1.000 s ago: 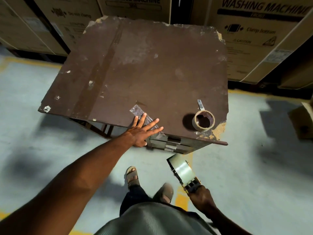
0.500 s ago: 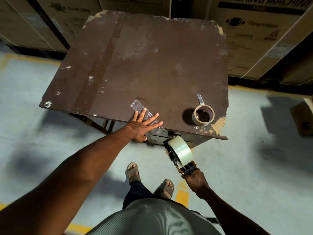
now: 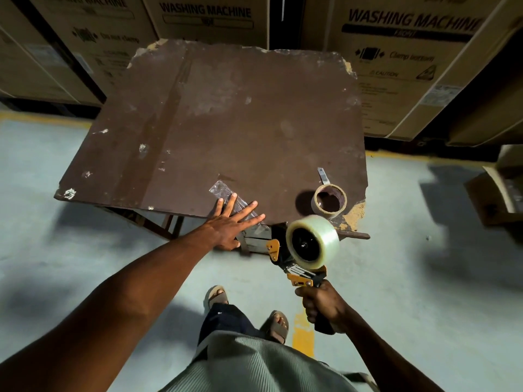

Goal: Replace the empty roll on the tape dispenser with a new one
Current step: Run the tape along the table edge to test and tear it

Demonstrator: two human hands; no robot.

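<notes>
My right hand grips the handle of an orange and black tape dispenser. A full roll of clear tape sits on its spindle, held in the air just in front of the table's near edge. The empty brown cardboard roll lies flat on the brown table near its chipped right corner. My left hand rests flat with fingers spread on a strip of clear tape at the table's near edge.
A small metal blade piece lies just behind the empty roll. Large washing machine cartons stand behind and to the right of the table. An open carton sits on the grey floor at right. My sandalled feet are below.
My right hand has raised the dispenser from near the floor up to the table's edge and turned its roll side toward me. My left hand stays flat on the tape strip.
</notes>
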